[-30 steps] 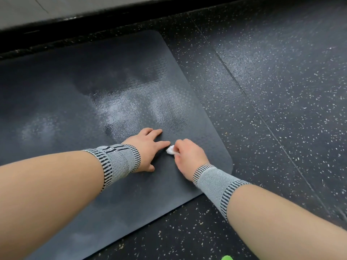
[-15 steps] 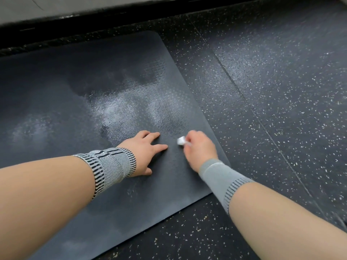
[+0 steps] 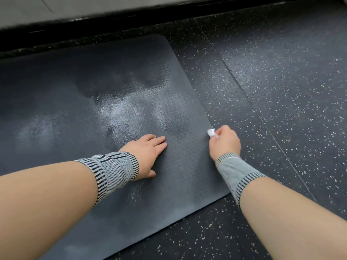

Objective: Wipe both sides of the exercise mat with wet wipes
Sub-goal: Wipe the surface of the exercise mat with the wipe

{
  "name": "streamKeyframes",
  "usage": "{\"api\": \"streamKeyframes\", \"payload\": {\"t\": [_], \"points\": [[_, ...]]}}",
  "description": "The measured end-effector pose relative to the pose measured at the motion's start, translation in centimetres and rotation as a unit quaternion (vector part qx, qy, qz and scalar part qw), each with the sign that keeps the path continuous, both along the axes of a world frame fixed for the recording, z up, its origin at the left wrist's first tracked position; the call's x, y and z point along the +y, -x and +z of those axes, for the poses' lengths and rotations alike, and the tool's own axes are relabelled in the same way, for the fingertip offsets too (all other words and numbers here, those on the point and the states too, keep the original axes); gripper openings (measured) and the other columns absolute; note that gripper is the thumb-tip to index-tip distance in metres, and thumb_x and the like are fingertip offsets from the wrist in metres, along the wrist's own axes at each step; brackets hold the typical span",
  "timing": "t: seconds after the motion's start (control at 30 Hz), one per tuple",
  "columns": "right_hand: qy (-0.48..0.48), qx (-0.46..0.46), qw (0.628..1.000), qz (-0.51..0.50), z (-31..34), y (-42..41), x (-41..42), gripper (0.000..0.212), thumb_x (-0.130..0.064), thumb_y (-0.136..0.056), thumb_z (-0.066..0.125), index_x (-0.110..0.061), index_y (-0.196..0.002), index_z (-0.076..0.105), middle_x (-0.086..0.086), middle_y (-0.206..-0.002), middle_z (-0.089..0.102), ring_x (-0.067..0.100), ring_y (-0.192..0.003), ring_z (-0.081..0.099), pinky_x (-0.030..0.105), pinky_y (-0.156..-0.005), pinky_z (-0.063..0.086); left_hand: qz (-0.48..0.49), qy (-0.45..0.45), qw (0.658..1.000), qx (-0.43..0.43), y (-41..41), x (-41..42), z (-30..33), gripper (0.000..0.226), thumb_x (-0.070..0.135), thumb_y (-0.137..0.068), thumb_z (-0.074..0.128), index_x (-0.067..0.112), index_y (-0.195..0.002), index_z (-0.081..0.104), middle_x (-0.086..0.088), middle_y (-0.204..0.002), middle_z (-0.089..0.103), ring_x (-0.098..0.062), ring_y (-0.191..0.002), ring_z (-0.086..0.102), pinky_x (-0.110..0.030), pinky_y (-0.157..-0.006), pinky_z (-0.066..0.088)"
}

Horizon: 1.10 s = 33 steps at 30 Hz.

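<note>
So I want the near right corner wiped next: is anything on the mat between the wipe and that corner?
Nothing visible does. The right hand holds the wet wipe at the mat's right edge; only its own wrist lies over that stretch.

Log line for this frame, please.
left hand flat on exercise mat | right hand grips wet wipe at mat's right edge | wet sheen mid-mat | top side up
</note>
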State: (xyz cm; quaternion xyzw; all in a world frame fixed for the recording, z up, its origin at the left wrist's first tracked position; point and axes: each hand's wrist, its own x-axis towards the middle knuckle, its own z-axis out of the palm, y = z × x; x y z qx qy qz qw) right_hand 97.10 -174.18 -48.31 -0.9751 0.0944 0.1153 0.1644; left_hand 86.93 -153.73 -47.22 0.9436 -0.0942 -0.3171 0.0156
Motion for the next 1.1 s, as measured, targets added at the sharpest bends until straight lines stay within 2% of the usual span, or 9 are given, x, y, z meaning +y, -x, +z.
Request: {"api": "streamKeyframes", "payload": {"t": [0.07,0.23,0.3,0.4,0.47,0.67,0.83,0.9,1.1], "points": [[0.016,0.002,1.000,0.013,0.2,0.5,0.7,0.018,-0.013,-0.091,0.045,-0.011,-0.105,0.056,0.011,-0.111,0.057,0.031,-0.099,0.056,0.032,-0.079,0.040,0.001,0.000,1.000,-0.001,0.0,0.0,-0.1,0.099,0.052,-0.084,0.067,0.026,-0.157,0.006,0.012,-0.163,-0.004,-0.017,-0.149,0.004,-0.042,-0.113,0.035],[-0.028,0.025,0.957,0.287,-0.3,4.3,5.5,0.016,-0.016,-0.091,0.047,-0.014,-0.105,0.055,0.010,-0.109,0.053,0.032,-0.100,0.055,0.034,-0.083,0.041,-0.003,0.006,1.000,-0.006,-0.2,0.1,0.2,0.097,0.051,-0.083,0.068,0.025,-0.156,0.010,0.011,-0.163,-0.001,-0.017,-0.148,0.007,-0.041,-0.113,0.035],[-0.005,0.005,0.974,0.225,-0.4,2.3,4.2,0.017,-0.014,-0.090,0.047,-0.012,-0.105,0.056,0.012,-0.109,0.055,0.033,-0.099,0.056,0.034,-0.081,0.042,-0.003,0.009,1.000,-0.003,-0.3,0.2,0.3,0.093,0.049,-0.085,0.067,0.026,-0.156,0.010,0.012,-0.164,-0.001,-0.017,-0.149,0.007,-0.041,-0.114,0.034],[0.009,-0.013,1.000,0.026,0.0,-0.7,1.0,0.018,-0.013,-0.091,0.046,-0.011,-0.105,0.057,0.012,-0.111,0.058,0.031,-0.099,0.056,0.031,-0.078,0.040,-0.001,0.011,1.000,-0.003,-0.1,0.2,0.3,0.090,0.047,-0.088,0.065,0.026,-0.156,0.010,0.012,-0.164,-0.002,-0.017,-0.149,0.006,-0.043,-0.113,0.035],[0.017,-0.007,1.000,0.008,0.2,-0.4,1.5,0.019,-0.013,-0.092,0.045,-0.012,-0.107,0.056,0.011,-0.113,0.057,0.030,-0.100,0.055,0.031,-0.078,0.039,0.000,0.010,1.000,-0.002,-0.1,0.1,0.3,0.090,0.046,-0.088,0.064,0.026,-0.156,0.009,0.011,-0.164,-0.003,-0.017,-0.149,0.005,-0.044,-0.111,0.036],[-0.024,0.022,0.955,0.295,-0.3,3.8,6.5,0.018,-0.016,-0.091,0.047,-0.015,-0.107,0.056,0.008,-0.110,0.054,0.029,-0.101,0.054,0.031,-0.083,0.039,-0.006,0.015,1.000,-0.003,-0.4,0.4,0.3,0.088,0.045,-0.086,0.066,0.026,-0.155,0.014,0.012,-0.163,0.002,-0.017,-0.148,0.008,-0.044,-0.111,0.038],[0.012,-0.014,1.000,0.015,0.2,-1.2,2.1,0.021,-0.011,-0.088,0.047,-0.013,-0.105,0.059,0.011,-0.111,0.057,0.032,-0.098,0.056,0.031,-0.076,0.040,-0.014,0.013,1.000,0.001,-0.5,0.7,0.0,0.087,0.043,-0.088,0.064,0.028,-0.156,0.011,0.014,-0.163,-0.001,-0.016,-0.149,0.006,-0.042,-0.111,0.037],[0.020,-0.005,1.000,-0.003,0.3,-0.9,2.2,0.022,-0.011,-0.089,0.046,-0.012,-0.108,0.057,0.012,-0.114,0.055,0.033,-0.100,0.055,0.033,-0.079,0.040,-0.014,0.011,1.000,0.001,-0.4,0.6,0.0,0.087,0.043,-0.089,0.064,0.028,-0.156,0.011,0.015,-0.163,-0.002,-0.015,-0.149,0.005,-0.043,-0.110,0.039],[-0.026,0.008,0.959,0.281,-0.5,2.6,6.7,0.017,-0.018,-0.091,0.048,-0.014,-0.105,0.057,0.009,-0.109,0.055,0.030,-0.100,0.055,0.033,-0.083,0.040,-0.010,0.022,1.000,-0.009,-0.5,0.8,0.2,0.086,0.045,-0.086,0.066,0.029,-0.154,0.016,0.015,-0.163,0.002,-0.016,-0.147,0.009,-0.043,-0.107,0.041]]}}
